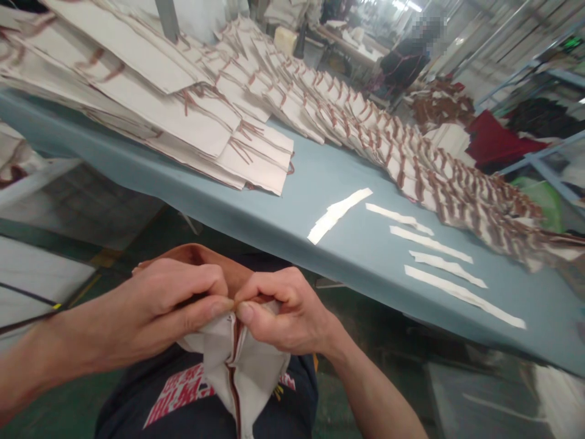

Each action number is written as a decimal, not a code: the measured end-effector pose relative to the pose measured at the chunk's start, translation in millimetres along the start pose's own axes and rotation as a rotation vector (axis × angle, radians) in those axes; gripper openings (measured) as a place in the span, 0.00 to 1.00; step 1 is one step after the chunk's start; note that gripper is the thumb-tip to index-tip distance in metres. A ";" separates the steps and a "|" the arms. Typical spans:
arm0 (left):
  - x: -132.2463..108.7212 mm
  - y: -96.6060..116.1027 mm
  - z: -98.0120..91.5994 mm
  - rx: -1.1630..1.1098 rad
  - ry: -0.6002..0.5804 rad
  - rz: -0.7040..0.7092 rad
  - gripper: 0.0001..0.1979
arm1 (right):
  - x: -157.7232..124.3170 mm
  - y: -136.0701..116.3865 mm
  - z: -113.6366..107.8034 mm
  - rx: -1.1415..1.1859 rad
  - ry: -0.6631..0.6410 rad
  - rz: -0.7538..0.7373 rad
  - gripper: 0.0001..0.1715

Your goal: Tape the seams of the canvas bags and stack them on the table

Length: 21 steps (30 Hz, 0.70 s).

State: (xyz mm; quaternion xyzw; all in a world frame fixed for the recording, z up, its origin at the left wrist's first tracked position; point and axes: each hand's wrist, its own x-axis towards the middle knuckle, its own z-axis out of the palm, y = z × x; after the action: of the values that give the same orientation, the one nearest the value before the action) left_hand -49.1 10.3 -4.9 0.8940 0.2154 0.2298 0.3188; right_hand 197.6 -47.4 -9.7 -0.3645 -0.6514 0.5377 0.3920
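Close to my body I hold a cream fabric piece [219, 360] with brown edging that runs down its middle. My left hand [183, 299] pinches its upper edge between thumb and forefinger. Pressed up against it, my right hand [287, 308] pinches the same edge, thumb on the near side. The two thumb tips almost meet above the brown-edged fold. Behind my knuckles curves a brown band [196, 255], which seems joined to the fabric, though my hands cover the join. The lower part of the fabric hangs over my dark printed clothing.
A blue-topped table [329, 167] slants across in front of me. Flat cream pieces with brown ties lie in stacks [183, 125] at left. Long overlapping rows of brown-trimmed pieces [356, 116] fill its far side. Several white strips [439, 244] lie nearer. A person [402, 61] is in the background.
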 end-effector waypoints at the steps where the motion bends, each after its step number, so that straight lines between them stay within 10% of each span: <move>1: -0.4 -3.9 1.8 0.022 0.016 0.009 0.23 | -0.7 -0.3 0.8 0.027 0.007 0.004 0.09; 12: 21.5 -11.1 59.0 -0.123 0.519 0.090 0.33 | 25.4 -4.2 36.3 0.421 0.002 0.159 0.43; 21: 30.2 -19.9 52.3 -0.206 0.382 0.076 0.42 | 5.8 -15.4 -18.1 -0.007 -0.028 0.069 0.23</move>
State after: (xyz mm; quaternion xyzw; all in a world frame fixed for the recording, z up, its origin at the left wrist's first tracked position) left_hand -0.9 15.7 -46.1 0.8043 0.2132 0.4277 0.3531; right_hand 210.6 -37.1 8.2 -0.3806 -0.6458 0.5537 0.3627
